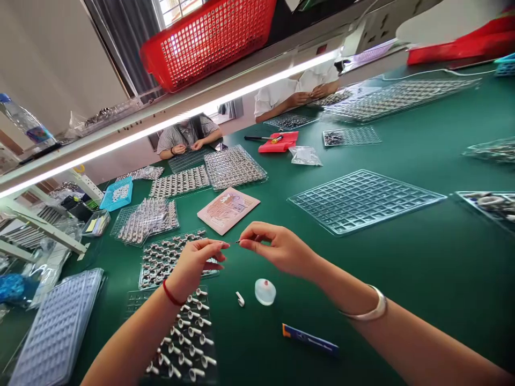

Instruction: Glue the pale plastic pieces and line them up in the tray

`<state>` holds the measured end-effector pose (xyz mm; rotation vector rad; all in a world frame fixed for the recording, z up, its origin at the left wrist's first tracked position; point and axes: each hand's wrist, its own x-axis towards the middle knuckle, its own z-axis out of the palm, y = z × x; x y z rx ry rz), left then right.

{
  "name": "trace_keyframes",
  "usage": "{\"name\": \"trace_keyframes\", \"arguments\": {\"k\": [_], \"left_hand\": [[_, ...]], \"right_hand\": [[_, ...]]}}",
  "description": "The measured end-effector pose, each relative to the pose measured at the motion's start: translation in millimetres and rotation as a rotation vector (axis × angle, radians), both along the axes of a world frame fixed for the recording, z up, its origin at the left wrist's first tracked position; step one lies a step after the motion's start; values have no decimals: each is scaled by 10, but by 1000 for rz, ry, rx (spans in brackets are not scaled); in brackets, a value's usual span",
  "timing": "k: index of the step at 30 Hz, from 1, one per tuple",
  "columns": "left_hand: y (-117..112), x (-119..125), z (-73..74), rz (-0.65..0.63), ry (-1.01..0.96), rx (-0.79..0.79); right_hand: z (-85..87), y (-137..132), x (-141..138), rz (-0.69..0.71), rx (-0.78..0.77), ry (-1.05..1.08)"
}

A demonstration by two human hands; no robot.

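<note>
My left hand point(199, 260) and my right hand point(281, 247) meet above the green table, both closed in a pinch. A very thin, wire-like piece point(234, 243) spans the gap between their fingertips; it is too small to make out further. Below the hands lies one white earbud shell point(240, 299), beside a round translucent dispenser point(265, 292) with a pinkish tip. Nearer me is a narrow blue and orange box point(309, 339). Under my left forearm is a clear tray of white earbud parts point(197, 343), partly covered by the arm. Another filled tray point(161, 260) sits behind my left hand.
A pink booklet point(228, 210) lies ahead, with an unfilled clear grid tray point(366, 201) to its right. Stacked trays point(60, 327) stand at left, near a blue basket point(116, 194). A lit shelf holds a red basket point(213, 43). Two people work across the table.
</note>
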<state>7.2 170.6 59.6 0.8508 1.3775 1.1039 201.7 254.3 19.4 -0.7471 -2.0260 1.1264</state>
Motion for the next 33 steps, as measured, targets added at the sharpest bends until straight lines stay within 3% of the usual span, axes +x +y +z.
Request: {"name": "trace_keyframes", "arguments": {"k": [5,10,13,20,24,28,33], "left_hand": [[-49,-311,-14,58,55,-1],[-153,-429,-237,49,38,-78],[-219,-438,-370,44,15,-117],[-368,-427,-474,89,-58,-147],[-419,-455,-498,96,-105,-164],[-421,-447,-524,73,-138,-163],[-384,-398,-536,29,-158,-160]], "right_hand": [[-293,307,58,-7,-36,-178],[-710,531,59,24,-52,-438],[-849,620,-64,3,-20,-501],[-952,687,-763,164,63,-443],[-1010,671,-971,243,64,-434],[-1050,659,-914,249,35,-418],[-1049,751,-538,155,-32,-388]]}}
